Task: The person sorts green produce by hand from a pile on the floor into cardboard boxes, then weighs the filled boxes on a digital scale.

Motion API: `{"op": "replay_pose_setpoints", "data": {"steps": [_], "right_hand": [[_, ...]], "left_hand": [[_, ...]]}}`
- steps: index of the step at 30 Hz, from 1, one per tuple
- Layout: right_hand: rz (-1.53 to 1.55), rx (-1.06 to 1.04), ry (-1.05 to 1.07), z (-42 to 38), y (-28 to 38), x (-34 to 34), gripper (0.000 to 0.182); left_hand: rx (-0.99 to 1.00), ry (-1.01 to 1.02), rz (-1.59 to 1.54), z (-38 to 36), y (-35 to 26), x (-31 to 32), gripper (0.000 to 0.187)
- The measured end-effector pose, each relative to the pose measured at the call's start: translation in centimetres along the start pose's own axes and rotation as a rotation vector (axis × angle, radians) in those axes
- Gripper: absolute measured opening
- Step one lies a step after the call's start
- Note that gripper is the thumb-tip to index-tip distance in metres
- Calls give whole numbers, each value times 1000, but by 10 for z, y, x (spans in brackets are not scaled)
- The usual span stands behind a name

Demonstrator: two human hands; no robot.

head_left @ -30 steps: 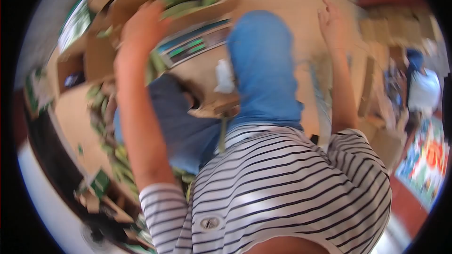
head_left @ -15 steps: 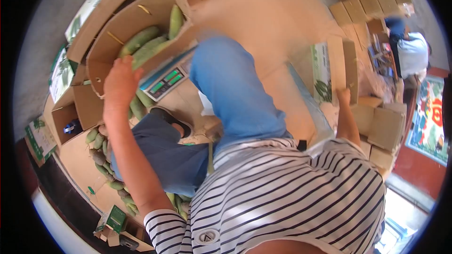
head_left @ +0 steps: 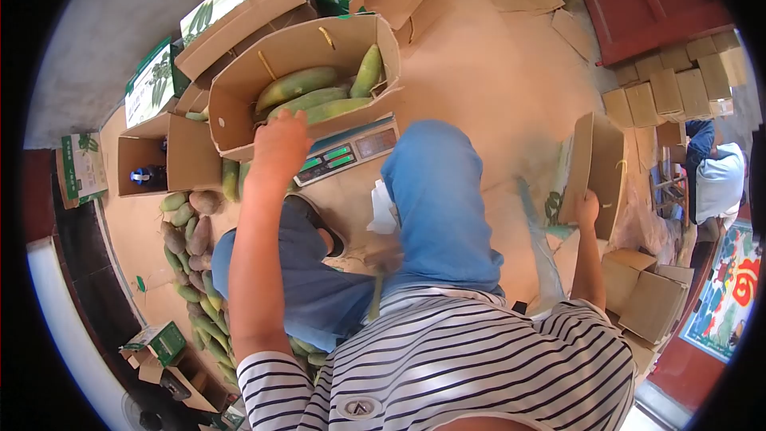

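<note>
Since the frame a second ago, the right hand (head_left: pixel 588 209) has gone from spread in mid-air to the near end of the side carton (head_left: pixel 576 164), well to the right of the scale (head_left: pixel 349 152). Its fingers look folded tightly on that carton's edge. Just left of the scale, the left hand (head_left: pixel 283 142) has bent fingers over the near wall of the filled carton (head_left: pixel 295 52), which sits directly behind the scale's display; I cannot tell whether it pinches the wall or merely touches it.

Handling both well, I judge, calls for a firm hold on a stiff edge at the right and a light left hand, so the gourds (head_left: pixel 299 86) aren't bruised or the scale jogged.

The side carton's long axis runs roughly crosswise to the scale's, printed side toward it. The filled carton opens upward, long axis roughly parallel with the scale's; most gourds lie lengthwise, one at the right end pointing away from the scale.
</note>
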State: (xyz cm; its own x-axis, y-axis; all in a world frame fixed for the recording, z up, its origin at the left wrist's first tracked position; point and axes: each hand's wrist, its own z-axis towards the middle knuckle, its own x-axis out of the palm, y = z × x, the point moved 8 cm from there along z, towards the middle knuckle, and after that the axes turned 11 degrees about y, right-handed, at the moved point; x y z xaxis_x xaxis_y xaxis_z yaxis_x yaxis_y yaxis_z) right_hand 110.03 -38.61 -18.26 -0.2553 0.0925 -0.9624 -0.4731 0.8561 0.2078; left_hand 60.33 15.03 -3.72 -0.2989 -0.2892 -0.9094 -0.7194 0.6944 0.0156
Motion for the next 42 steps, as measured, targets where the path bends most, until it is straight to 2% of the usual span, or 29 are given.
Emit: {"op": "replay_pose_setpoints", "data": {"steps": [3,5,9,10,13,16,17,19,22,25,28,31,34,37,40,42], "right_hand": [[92,-130,-104,37,84,-18,28],[103,-216,-89,81,125,-11,32],[138,-392,-105,145,263,-24,33],[142,-398,-110,163,291,-23,33],[117,-359,-127,198,371,-13,35],[-21,-165,51,206,427,24,39],[-10,-191,63,200,443,36,40],[10,-239,89,184,467,65,44],[4,-239,111,169,492,69,49],[48,-297,-57,175,486,61,52],[128,-628,-336,147,508,27,47],[624,-730,326,100,550,21,38],[577,-915,414,24,592,-13,33],[286,-1033,265,18,597,-7,39],[295,-1030,330,12,597,0,46],[172,-1050,242,11,593,6,48]], "left_hand": [[12,25,63,10,-5,14,35],[0,45,105,14,-2,25,36],[-31,29,134,14,1,28,28],[-33,-15,187,11,-4,23,20],[50,-62,168,10,-14,31,15],[77,-54,148,6,-19,40,11],[77,-59,148,4,-22,41,11],[81,-67,148,-1,-28,46,10],[20,-38,186,-2,-35,62,10],[4,8,258,-8,-46,73,14],[-3,58,306,-7,-49,75,19],[-4,92,281,-11,-51,66,23],[-36,113,322,-11,-48,52,23],[-58,52,322,-8,-45,48,22],[-73,-11,264,-4,-38,41,22],[-91,-29,256,-1,-36,41,22]]}}
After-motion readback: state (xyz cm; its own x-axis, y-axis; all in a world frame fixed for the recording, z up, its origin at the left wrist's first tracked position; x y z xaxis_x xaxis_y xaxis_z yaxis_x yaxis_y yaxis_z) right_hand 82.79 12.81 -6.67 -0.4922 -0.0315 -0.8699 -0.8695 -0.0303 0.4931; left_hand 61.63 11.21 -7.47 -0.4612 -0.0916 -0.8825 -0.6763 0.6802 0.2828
